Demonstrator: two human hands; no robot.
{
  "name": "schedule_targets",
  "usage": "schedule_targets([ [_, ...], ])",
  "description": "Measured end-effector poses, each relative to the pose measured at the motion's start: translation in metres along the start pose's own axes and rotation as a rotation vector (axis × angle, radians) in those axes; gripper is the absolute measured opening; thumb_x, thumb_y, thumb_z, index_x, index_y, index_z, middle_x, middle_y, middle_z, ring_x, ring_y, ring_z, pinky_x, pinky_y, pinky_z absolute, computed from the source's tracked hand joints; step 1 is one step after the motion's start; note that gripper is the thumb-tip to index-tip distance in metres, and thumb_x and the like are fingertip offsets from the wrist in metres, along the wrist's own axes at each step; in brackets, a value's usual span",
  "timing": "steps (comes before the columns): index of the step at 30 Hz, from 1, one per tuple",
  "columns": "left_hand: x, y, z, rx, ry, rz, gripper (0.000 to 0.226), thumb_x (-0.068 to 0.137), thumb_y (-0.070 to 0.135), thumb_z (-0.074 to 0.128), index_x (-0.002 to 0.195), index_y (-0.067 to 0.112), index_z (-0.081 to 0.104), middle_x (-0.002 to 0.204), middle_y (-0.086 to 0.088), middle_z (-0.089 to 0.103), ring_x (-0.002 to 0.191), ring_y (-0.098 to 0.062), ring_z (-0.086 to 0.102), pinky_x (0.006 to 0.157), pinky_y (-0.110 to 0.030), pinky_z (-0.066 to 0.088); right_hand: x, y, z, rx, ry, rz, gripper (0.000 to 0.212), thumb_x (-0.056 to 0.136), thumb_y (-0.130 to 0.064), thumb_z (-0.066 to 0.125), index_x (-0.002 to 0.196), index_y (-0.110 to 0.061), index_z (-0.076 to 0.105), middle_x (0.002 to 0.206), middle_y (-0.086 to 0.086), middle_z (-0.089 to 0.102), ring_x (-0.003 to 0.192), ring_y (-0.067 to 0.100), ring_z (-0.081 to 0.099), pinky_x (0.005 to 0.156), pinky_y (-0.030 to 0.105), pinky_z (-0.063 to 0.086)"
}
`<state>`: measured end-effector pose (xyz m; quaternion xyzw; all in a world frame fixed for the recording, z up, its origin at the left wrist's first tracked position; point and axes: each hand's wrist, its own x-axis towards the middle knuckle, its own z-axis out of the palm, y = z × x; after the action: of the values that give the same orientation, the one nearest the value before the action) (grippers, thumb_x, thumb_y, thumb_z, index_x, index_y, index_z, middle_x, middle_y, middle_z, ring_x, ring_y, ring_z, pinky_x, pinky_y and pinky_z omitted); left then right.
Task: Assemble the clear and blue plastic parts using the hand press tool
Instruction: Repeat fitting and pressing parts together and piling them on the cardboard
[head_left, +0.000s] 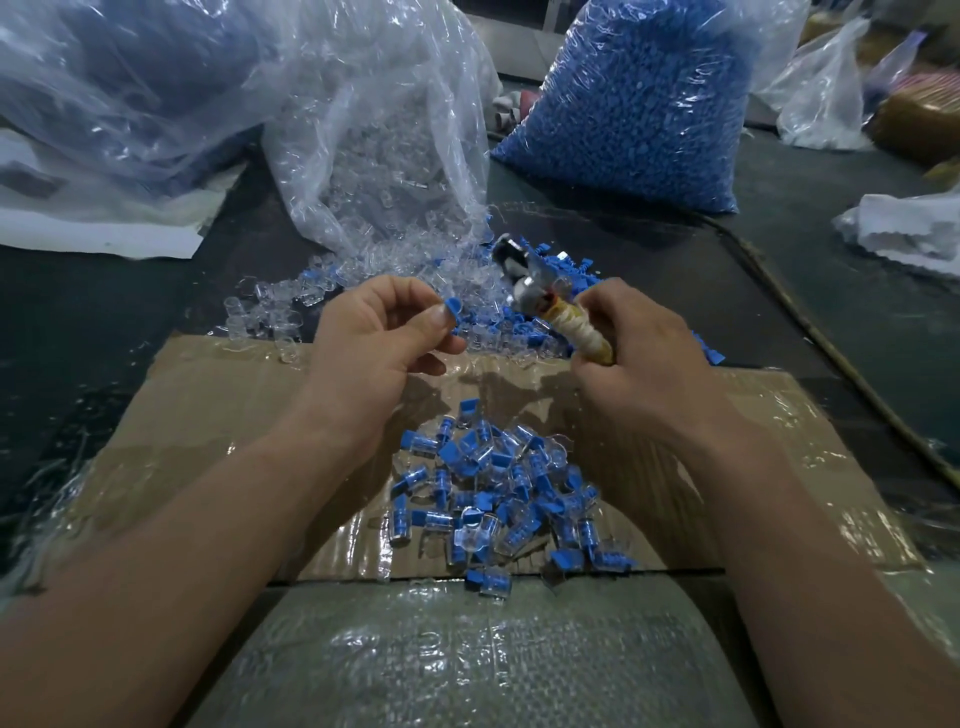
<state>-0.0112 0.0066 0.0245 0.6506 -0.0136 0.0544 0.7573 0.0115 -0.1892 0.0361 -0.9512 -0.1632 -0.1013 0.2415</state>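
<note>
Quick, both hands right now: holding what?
Left hand: pinching a small blue part at its fingertips.
Right hand: gripping the wrapped handle of the hand press tool.

The bench is dark, near black. On it lies brown cardboard under glossy clear tape. The pile towards the cardboard's near edge mixes bright blue with clear plastic. The part in the left hand is plain blue. The tool has a silver head and a handle wound in cream and yellow. Towards the far edge, the clear bag holds colourless pieces and the blue bag solid blue ones. White paper lies by the left edge.
</note>
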Motion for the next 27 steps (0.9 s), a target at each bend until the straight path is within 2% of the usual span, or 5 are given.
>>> schedule_targets([
  [6,-0.002,-0.001,0.002,0.057,0.038,0.046,0.016,0.086,-0.002,0.054,0.079,0.012,0.056,0.071,-0.003,0.063,0.059,-0.004,0.062,0.055,-0.016,0.051,0.0,-0.007,0.008,-0.047,-0.099,-0.058,0.029,0.074,-0.017,0.06,0.098,-0.02,0.045,0.091,-0.004,0.044,0.079,0.014,0.039,0.06,0.023,0.029],
  [10,-0.003,-0.001,0.004,0.072,0.053,0.069,0.015,0.086,-0.003,0.054,0.08,0.011,0.056,0.071,-0.002,0.061,0.058,-0.002,0.06,0.056,-0.015,0.051,0.0,-0.008,0.01,-0.05,-0.134,-0.069,0.03,0.073,-0.02,0.06,0.098,-0.021,0.044,0.091,-0.004,0.044,0.08,0.013,0.039,0.062,0.016,0.029],
  [14,-0.005,0.001,0.005,0.093,0.047,0.088,0.013,0.086,-0.003,0.054,0.081,0.009,0.055,0.073,-0.003,0.06,0.059,0.0,0.059,0.057,-0.014,0.05,-0.001,-0.008,0.01,-0.041,-0.155,-0.063,0.028,0.074,-0.021,0.06,0.097,-0.021,0.044,0.086,-0.008,0.042,0.078,0.011,0.039,0.062,0.017,0.03],
  [19,-0.007,0.002,0.006,0.154,0.047,0.104,0.012,0.086,-0.002,0.053,0.082,0.01,0.055,0.075,-0.002,0.06,0.06,0.001,0.058,0.057,-0.013,0.049,-0.002,-0.011,0.01,-0.025,-0.177,-0.066,0.024,0.075,-0.02,0.06,0.089,-0.026,0.042,0.078,-0.016,0.04,0.071,-0.001,0.038,0.059,0.017,0.025],
  [27,-0.008,0.002,0.007,0.238,0.083,0.144,0.017,0.087,-0.003,0.054,0.08,0.013,0.054,0.075,-0.002,0.058,0.062,0.001,0.056,0.062,-0.012,0.049,-0.001,-0.018,0.009,-0.002,-0.18,-0.043,0.02,0.075,-0.016,0.062,0.084,-0.024,0.047,0.073,-0.013,0.045,0.069,0.008,0.042,0.058,0.02,0.029],
])
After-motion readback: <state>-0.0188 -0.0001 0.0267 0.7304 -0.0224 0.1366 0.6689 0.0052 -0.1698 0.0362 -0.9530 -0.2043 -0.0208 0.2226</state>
